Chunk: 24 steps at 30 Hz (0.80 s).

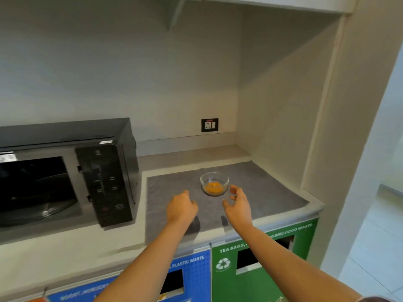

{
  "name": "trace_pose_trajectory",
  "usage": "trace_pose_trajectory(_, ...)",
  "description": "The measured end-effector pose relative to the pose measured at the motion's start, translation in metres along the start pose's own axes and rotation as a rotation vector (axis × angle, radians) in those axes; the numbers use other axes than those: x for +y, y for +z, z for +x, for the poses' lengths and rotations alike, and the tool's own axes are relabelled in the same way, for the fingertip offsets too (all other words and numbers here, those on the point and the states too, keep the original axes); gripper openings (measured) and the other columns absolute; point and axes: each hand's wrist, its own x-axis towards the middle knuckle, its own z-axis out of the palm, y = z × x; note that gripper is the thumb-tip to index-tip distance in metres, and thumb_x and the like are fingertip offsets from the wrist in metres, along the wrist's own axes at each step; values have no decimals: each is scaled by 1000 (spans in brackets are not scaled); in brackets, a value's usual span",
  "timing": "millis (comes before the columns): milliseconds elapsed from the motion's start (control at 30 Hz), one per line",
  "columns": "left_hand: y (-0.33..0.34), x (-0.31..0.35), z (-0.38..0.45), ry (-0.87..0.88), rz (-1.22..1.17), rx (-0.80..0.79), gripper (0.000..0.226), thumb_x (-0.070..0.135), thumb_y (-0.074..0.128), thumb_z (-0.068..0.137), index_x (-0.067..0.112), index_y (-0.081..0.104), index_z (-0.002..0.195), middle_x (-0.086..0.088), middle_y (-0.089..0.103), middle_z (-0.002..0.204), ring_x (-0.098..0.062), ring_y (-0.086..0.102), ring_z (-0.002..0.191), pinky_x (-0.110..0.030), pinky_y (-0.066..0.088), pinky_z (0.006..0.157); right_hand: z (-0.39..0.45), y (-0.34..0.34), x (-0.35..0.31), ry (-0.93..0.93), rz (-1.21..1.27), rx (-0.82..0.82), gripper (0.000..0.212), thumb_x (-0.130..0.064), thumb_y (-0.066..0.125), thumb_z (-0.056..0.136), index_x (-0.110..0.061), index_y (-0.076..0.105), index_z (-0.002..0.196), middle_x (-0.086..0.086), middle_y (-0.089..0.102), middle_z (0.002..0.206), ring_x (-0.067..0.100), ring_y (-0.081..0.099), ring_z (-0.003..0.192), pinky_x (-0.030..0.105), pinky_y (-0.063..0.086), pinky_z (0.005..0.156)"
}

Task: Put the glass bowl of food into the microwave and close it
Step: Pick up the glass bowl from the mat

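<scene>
A small clear glass bowl (214,184) with orange-yellow food in its bottom stands upright on a grey mat (266,188) on the counter. A black microwave (106,171) sits at the left; its cavity looks open, with the glass turntable showing, and the door is out of frame. My right hand (237,203) hovers just right of the bowl, fingers curled apart, fingertips close to its rim. My left hand (182,207) is lower left of the bowl, a short gap away, fingers loosely curled and holding nothing.
The beige counter (87,247) sits in an alcove with a side wall at the right and a shelf overhead. A wall socket (209,125) is behind the bowl. Below the front edge are a blue plastic-waste bin panel (194,277) and a green food-waste panel (272,269).
</scene>
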Motion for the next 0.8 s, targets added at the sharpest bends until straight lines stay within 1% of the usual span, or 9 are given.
trace_pose_trajectory(167, 29, 11, 31, -5, -5, -26, 45, 23, 48, 89, 14, 46, 133, -13, 62, 123, -32, 58, 110, -36, 48, 84, 32, -6, 16, 60, 28, -14, 52, -10, 56, 87, -13, 37, 135, 5, 46, 140, 23, 50, 121, 42, 45, 101)
trace_pose_trajectory(333, 53, 12, 69, 12, 28, -36, 43, 19, 45, 91, 11, 45, 134, -14, 52, 135, -31, 44, 125, -39, 40, 99, 76, -11, 30, 143, 7, 21, 49, -13, 56, 88, -9, 39, 134, 12, 47, 137, 29, 56, 110, 39, 46, 90)
trace_pose_trajectory(433, 69, 0, 93, 5, 75, -38, 41, 19, 41, 93, 8, 44, 133, -15, 47, 137, -30, 38, 128, -39, 35, 104, 104, -5, 39, 249, 8, -25, 48, -21, 55, 89, -8, 39, 133, 21, 55, 129, 34, 55, 113, 43, 45, 94)
trace_pose_trajectory(500, 78, -5, 110, 29, 99, -21, 41, 21, 39, 94, 8, 43, 132, -14, 47, 137, -28, 37, 128, -39, 33, 105, 124, 2, 37, 318, -22, -60, 36, -29, 52, 90, -10, 47, 120, 24, 61, 114, 37, 60, 103, 43, 47, 89)
trace_pose_trajectory(533, 84, -8, 118, 38, 108, -25, 42, 22, 38, 94, 9, 43, 133, -13, 46, 138, -27, 37, 129, -38, 32, 105, 135, 5, 37, 342, -38, -75, 23, -33, 50, 90, -13, 53, 101, 24, 62, 100, 36, 62, 90, 42, 48, 85)
trace_pose_trajectory(567, 88, -10, 121, 53, 123, -43, 43, 24, 38, 94, 10, 42, 134, -13, 45, 139, -27, 36, 130, -39, 31, 106, 142, 7, 34, 362, -44, -89, 23, -37, 48, 91, -17, 47, 78, 20, 59, 81, 33, 62, 73, 40, 50, 78)
trace_pose_trajectory(600, 94, -14, 124, 62, 140, -70, 44, 26, 37, 94, 11, 41, 135, -12, 43, 141, -26, 34, 132, -40, 29, 108, 152, 11, 35, 375, -51, -115, 35, -38, 46, 91, -19, 36, 64, 15, 53, 66, 27, 58, 57, 34, 50, 67)
trace_pose_trajectory(700, 116, -29, 129, 72, 201, -96, 46, 33, 33, 94, 15, 41, 136, -9, 39, 145, -25, 31, 135, -40, 23, 112, 172, 24, 39, 369, -70, -161, 39, -32, 50, 89, -13, 32, 61, 10, 42, 50, 19, 45, 36, 17, 36, 33)
trace_pose_trajectory(800, 121, -32, 137, 83, 192, -50, 46, 34, 35, 92, 15, 44, 133, -9, 42, 142, -26, 34, 132, -40, 23, 111, 185, 32, 41, 344, -36, -170, 28, -16, 55, 85, -8, 40, 63, 10, 41, 50, 15, 40, 34, 10, 23, 24)
